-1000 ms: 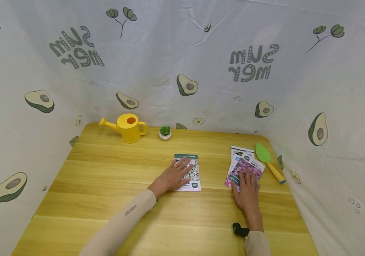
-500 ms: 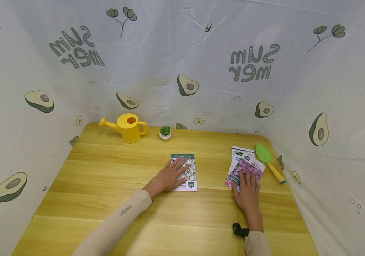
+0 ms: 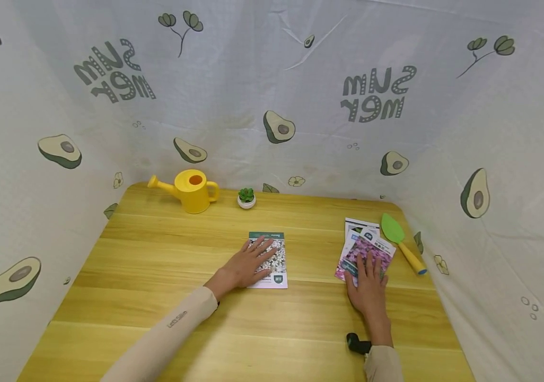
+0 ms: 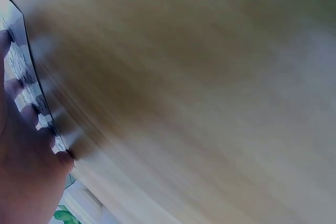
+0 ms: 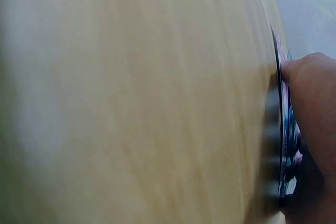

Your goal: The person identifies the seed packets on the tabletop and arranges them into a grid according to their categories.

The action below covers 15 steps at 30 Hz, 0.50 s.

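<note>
My left hand (image 3: 245, 265) rests with spread fingers on a seed packet (image 3: 279, 260) printed with white flowers, which lies mid-table. In the left wrist view the fingertips press along the packet (image 4: 21, 61) close to its edge. Over to the right, my right hand (image 3: 367, 286) lies with straight fingers on a seed packet with pink-purple flowers (image 3: 380, 253). That packet overlaps other packets (image 3: 352, 225) beneath it, partly hidden. The right wrist view shows the thumb (image 5: 294, 71) on the upper end of the pink packet, seen edge-on.
A yellow watering can (image 3: 194, 193) stands at the back left, beside a small potted succulent (image 3: 246, 198). A toy trowel (image 3: 403, 241) with a green blade and yellow handle lies right of the packets. A printed white cloth (image 3: 234, 79) encloses the wooden table (image 3: 157, 254).
My left hand has slid the white-flower packet to the left along the table, and slightly nearer at the end. The right hand and its packets have stayed in place.
</note>
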Tool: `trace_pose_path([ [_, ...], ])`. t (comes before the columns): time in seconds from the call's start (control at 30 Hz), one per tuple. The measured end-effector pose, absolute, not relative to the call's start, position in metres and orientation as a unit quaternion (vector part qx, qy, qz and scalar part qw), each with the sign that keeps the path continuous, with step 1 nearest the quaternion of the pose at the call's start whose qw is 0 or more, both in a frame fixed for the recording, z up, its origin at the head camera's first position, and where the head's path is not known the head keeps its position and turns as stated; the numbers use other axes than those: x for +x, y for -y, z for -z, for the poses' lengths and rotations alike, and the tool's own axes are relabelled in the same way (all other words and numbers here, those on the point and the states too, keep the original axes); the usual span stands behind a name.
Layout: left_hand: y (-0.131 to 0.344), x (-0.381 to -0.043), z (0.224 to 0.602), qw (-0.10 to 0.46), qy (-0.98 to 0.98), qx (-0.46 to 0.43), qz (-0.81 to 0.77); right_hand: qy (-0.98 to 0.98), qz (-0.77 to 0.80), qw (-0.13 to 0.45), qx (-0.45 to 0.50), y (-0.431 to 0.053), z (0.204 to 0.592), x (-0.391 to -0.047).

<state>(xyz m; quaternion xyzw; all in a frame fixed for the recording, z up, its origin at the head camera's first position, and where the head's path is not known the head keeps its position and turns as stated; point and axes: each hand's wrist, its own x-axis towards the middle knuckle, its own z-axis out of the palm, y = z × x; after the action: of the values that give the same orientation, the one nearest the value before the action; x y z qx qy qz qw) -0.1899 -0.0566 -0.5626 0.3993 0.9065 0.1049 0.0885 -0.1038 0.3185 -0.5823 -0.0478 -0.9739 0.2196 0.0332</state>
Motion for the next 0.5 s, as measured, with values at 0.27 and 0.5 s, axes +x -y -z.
trace_pose_path([
  [0.27, 0.067, -0.184, 0.563, 0.083, -0.904, 0.404, -0.113, 0.976, -0.211, 0.015, -0.051, -0.317, 0.578, -0.103],
  [0.5, 0.075, -0.178, 0.564, 0.08, -0.904, 0.404, -0.119, 0.974, -0.217, 0.024, -0.052, -0.318, 0.579, -0.104],
])
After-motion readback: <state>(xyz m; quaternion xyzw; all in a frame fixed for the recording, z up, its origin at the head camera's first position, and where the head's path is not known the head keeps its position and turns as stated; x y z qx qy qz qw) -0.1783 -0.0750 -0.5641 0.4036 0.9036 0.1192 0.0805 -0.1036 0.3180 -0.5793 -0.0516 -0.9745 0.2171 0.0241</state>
